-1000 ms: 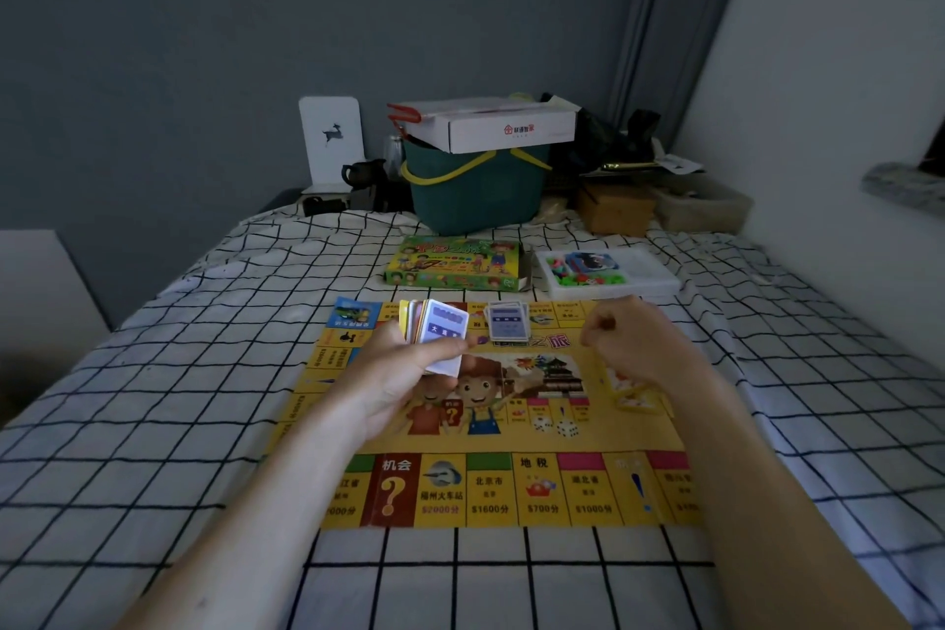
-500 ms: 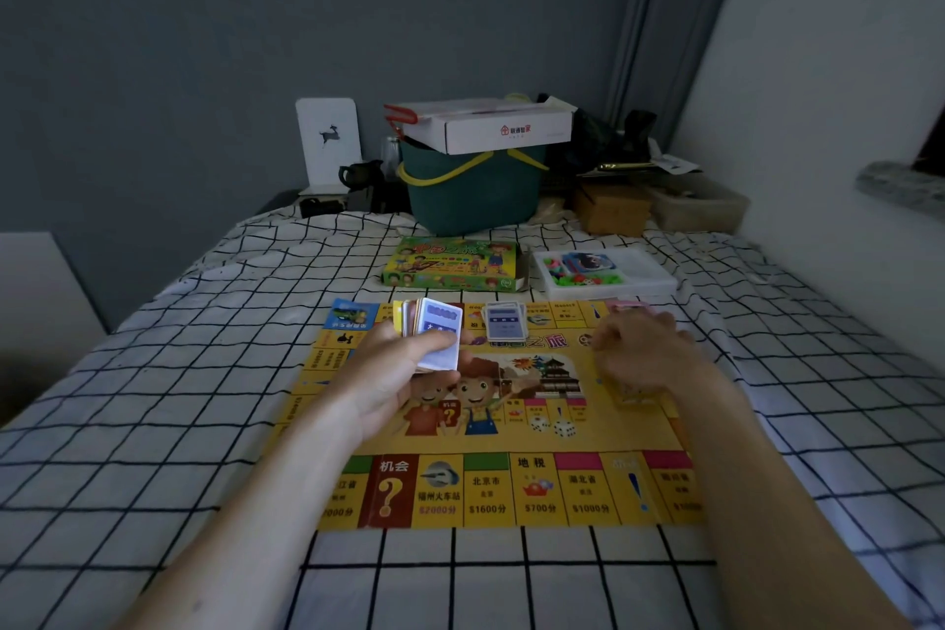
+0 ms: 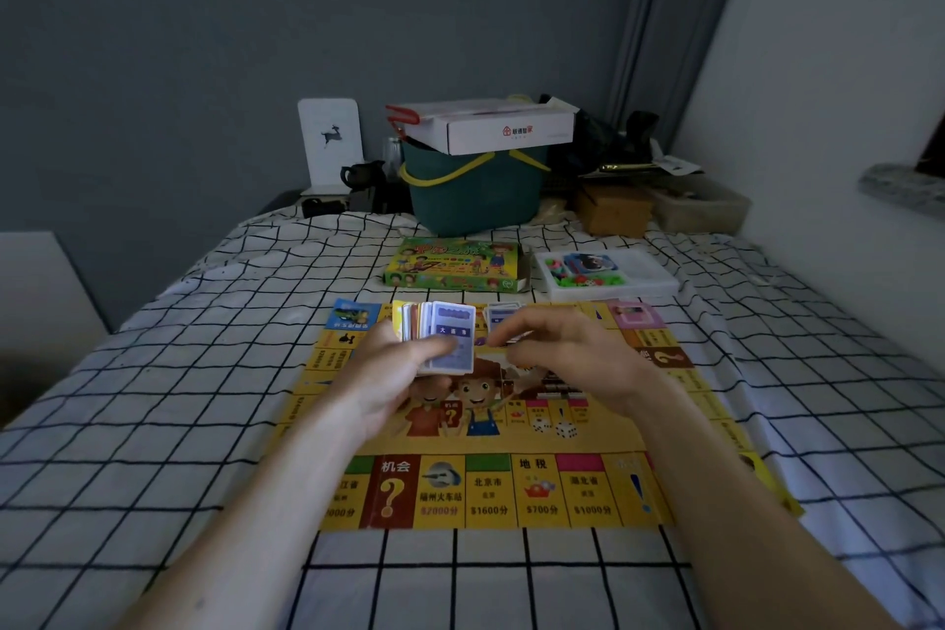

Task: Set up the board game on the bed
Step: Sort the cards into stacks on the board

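The yellow game board point(image 3: 511, 491) lies flat on the checked bed sheet point(image 3: 153, 425). Above its middle, my left hand point(image 3: 394, 373) grips a fanned deck of cards point(image 3: 452, 333), thumb across the front purple card. My right hand point(image 3: 567, 356) hovers just right of the deck with loosely curled fingers; its fingertips are close to the deck's edge and I see no card in them. A small pile of cards point(image 3: 498, 312) lies on the board's far edge, partly hidden by my right hand. Two white dice point(image 3: 565, 430) sit on the board's centre picture.
The green game box point(image 3: 452, 266) and a clear plastic tray of pieces point(image 3: 649, 279) lie beyond the board. At the bed's head stand a teal bucket point(image 3: 475, 200) topped by a white carton point(image 3: 506, 128), and a brown box point(image 3: 613, 210). A wall runs along the right.
My right hand has come back from the board's right side to the deck. The left hand has held the deck almost still.
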